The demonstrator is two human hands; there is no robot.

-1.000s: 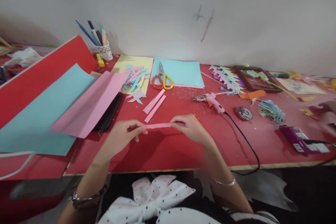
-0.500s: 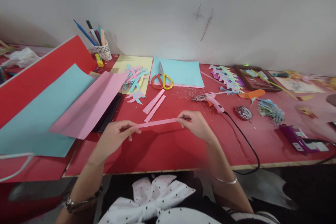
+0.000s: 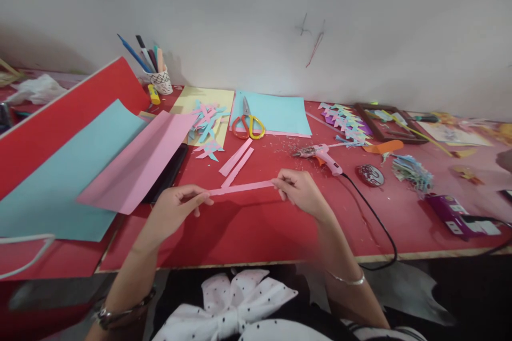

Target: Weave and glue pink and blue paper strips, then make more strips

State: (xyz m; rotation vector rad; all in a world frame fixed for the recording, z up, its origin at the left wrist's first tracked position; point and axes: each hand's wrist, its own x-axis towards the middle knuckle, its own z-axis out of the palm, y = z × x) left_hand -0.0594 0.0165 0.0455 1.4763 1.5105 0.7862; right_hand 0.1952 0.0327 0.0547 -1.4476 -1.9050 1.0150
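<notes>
A narrow pink paper strip [image 3: 242,188] is stretched level between my two hands, just above the red table. My left hand [image 3: 178,210] pinches its left end between thumb and fingers. At the other end, the fingertips of my right hand [image 3: 298,190] are closed on the strip. Beyond it, two more pink strips [image 3: 236,162] lie slanted on the table. Scissors [image 3: 248,122] with one red and one yellow handle rest on light-blue sheets [image 3: 280,112] behind them. Left of these is a pile of pink and blue paper scraps [image 3: 208,120].
At left, pink [image 3: 140,162] and blue sheets [image 3: 76,176] lean by a red board [image 3: 116,80]. A pen cup [image 3: 161,81] stands near the wall. A pink glue gun [image 3: 326,157] with a black cord [image 3: 374,216] lies right, near a round tin [image 3: 370,175] and a purple box [image 3: 450,213].
The view has shifted slightly. My right hand's fingers have moved a little on the strip's right end, and the strip is still held between both hands.
</notes>
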